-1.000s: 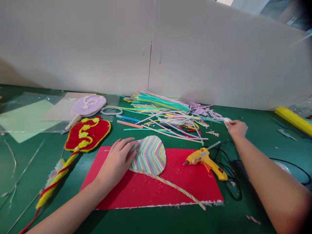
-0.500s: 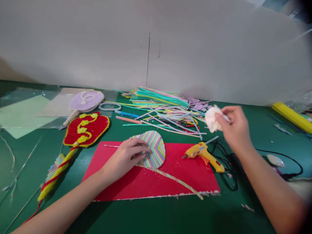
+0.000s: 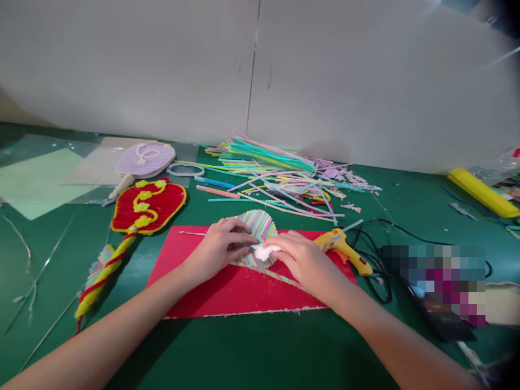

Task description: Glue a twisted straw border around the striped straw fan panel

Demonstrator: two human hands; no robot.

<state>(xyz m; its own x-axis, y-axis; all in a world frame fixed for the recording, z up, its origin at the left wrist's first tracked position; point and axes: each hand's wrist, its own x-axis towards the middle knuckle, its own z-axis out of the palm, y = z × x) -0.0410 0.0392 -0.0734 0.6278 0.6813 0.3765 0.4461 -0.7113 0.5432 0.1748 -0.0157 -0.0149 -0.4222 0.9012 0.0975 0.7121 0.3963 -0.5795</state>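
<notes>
A round hand fan (image 3: 266, 223) with pastel chevron stripes of pipe cleaners lies on a red board (image 3: 244, 298). Its thin twisted handle (image 3: 280, 277) runs down to the right, partly under my right hand (image 3: 306, 265). At the fan's left side rests my left hand (image 3: 221, 244), fingers curved over the edge and holding it against the board. Pinched in my right hand is a crumpled white tissue (image 3: 266, 252), pressed on the fan's lower middle. The left fingertips come close to the tissue; whether they touch it I cannot tell.
Right of my right hand lies a yellow glue gun (image 3: 343, 249) with black cable. Several loose pipe cleaners (image 3: 272, 157) are heaped at the back. A red-and-yellow fan (image 3: 130, 214) and a lilac fan (image 3: 148, 161) lie left; a yellow bar (image 3: 481, 189) lies far right.
My right hand has brought the tissue from the air at the right, left and down onto the fan. My left hand stays at the fan. The whole view has shifted slightly.
</notes>
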